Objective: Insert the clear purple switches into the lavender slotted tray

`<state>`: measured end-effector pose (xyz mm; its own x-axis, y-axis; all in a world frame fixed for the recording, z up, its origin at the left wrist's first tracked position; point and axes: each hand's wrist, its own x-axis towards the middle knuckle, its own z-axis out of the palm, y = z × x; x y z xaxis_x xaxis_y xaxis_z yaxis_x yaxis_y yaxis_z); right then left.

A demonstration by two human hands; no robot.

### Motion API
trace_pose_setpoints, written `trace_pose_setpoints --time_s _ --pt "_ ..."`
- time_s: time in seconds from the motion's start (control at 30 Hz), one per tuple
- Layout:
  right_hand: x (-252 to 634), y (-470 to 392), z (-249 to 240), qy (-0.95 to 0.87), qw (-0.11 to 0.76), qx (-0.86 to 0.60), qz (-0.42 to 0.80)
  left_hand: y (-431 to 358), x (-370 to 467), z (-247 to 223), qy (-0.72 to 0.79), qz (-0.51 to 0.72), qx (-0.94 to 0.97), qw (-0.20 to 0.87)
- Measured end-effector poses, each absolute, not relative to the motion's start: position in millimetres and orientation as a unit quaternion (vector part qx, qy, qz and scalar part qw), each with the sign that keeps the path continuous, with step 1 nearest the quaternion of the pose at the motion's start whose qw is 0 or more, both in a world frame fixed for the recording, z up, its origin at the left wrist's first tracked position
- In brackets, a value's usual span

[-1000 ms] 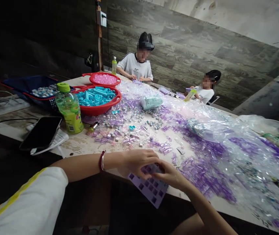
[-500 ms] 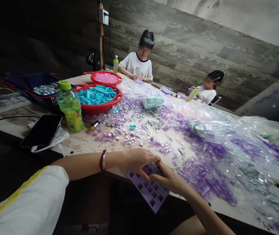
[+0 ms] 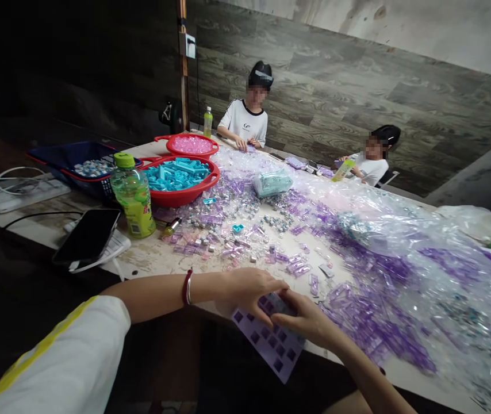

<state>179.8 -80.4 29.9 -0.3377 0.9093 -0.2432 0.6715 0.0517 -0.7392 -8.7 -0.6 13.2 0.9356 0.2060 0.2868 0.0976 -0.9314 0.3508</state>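
Note:
A flat purple sheet with rows of dark square openings (image 3: 277,353) juts over the table's front edge, tilted. My left hand (image 3: 248,290), with a red band and a bangle at the wrist, grips its upper left part. From the right, my right hand (image 3: 303,316) holds the same sheet, thumb and fingertips touching or nearly touching those of the left. The fingers hide the sheet's upper part. Small purple clear pieces (image 3: 298,264) lie just beyond the hands.
At left are a phone (image 3: 87,237), a green-capped bottle (image 3: 135,201), a blue basket (image 3: 62,158) and red colanders of blue (image 3: 177,198) and pink pieces (image 3: 191,152). Purple pieces and clear plastic (image 3: 401,230) cover the right. Two people (image 3: 245,123) (image 3: 372,167) sit across the table.
The view has shifted a little, so most things appear slightly further right and lower. Both hands still hold the sheet in nearly the same pose.

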Motion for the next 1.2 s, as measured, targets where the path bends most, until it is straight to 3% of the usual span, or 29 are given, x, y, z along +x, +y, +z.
trace_pose_setpoints --time_s 0.4,0.67,0.87,1.0,1.2 --pt "191 -69 24 -0.733 0.247 -0.573 0.272 4 -10 5 0.169 0.201 0.962 0.068" --pt "192 -67 20 -0.762 0.234 -0.554 0.240 4 -10 4 0.155 0.202 0.967 0.007" --pt "191 -66 16 -0.789 0.217 -0.531 0.218 5 -9 1 0.160 0.182 0.970 0.011" --pt "192 -59 19 -0.795 0.263 -0.524 0.159 5 -9 3 0.184 0.168 0.968 0.021" --pt "199 4 23 -0.782 0.292 -0.545 0.077 10 -10 8 0.157 0.264 0.951 0.024"
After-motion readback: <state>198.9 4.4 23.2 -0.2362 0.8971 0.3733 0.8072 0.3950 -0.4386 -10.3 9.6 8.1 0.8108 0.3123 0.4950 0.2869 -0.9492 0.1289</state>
